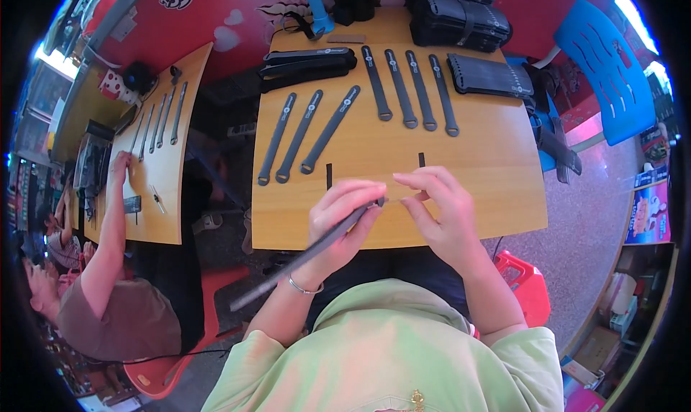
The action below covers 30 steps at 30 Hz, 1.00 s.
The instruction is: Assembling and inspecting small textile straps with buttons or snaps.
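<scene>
My left hand [348,209] is closed round a dark strap [302,252], which slants down to the left across my forearm, one end at my fingertips. Just to its right, my right hand [441,202] has its thumb and forefinger spread apart. A faint small bit shows between the two hands, too blurred to name. Beyond them on the wooden table [475,189], several similar black straps with ring ends lie in two fanned groups, one strap [299,136] at the left and another [400,88] farther right. Two short black strips [329,176] are on the tabletop near my hands.
Bundled black straps [308,68] and a flat stack [489,75] sit toward the back, with bigger bundles [461,23] behind. A blue fan [314,5] stands at the far edge. Blue chair [612,73] at right; a co-worker [115,289] works at the left table.
</scene>
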{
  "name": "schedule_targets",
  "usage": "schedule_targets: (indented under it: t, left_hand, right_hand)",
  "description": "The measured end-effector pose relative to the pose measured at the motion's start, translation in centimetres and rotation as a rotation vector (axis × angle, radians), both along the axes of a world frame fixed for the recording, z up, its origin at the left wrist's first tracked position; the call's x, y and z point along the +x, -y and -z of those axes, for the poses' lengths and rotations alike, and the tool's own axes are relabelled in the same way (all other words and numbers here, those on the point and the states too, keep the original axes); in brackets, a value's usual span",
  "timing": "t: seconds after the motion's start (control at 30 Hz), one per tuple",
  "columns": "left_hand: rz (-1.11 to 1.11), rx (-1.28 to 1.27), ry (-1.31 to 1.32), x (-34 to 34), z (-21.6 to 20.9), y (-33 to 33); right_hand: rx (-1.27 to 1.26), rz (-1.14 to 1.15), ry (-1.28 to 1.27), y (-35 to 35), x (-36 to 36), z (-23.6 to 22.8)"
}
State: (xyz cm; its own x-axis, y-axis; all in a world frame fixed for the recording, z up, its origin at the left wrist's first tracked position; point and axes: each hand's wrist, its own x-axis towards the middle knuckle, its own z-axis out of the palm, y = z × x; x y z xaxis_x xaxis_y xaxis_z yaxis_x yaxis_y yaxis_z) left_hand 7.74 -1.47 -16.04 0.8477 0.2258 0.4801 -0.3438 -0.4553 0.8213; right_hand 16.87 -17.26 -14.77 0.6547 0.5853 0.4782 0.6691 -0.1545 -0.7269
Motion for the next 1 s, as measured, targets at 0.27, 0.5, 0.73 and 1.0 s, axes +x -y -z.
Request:
schedule_targets:
  t: [0.27, 0.5, 0.73, 1.0]
  left_hand:
    - [0.173, -0.598, -0.038, -1.0, 0.0, 0.4]
    - [0.15, -0.596, -0.129, -0.9, -0.3, 0.3]
    - [0.1, -0.454, -0.157, -0.8, 0.3, 0.5]
    - [0.072, -0.317, -0.161, -0.8, 0.2, 0.6]
  right_hand:
    - [0.103, -0.083, -0.244, -0.3, -1.2, -1.0]
    - [0.112, -0.117, -0.347, -0.3, -1.7, -1.0]
    - [0.096, -0.063, -0.275, -0.5, -1.8, -0.7]
    - [-0.053, 0.027, 0.096, -0.6, -1.6, -0.6]
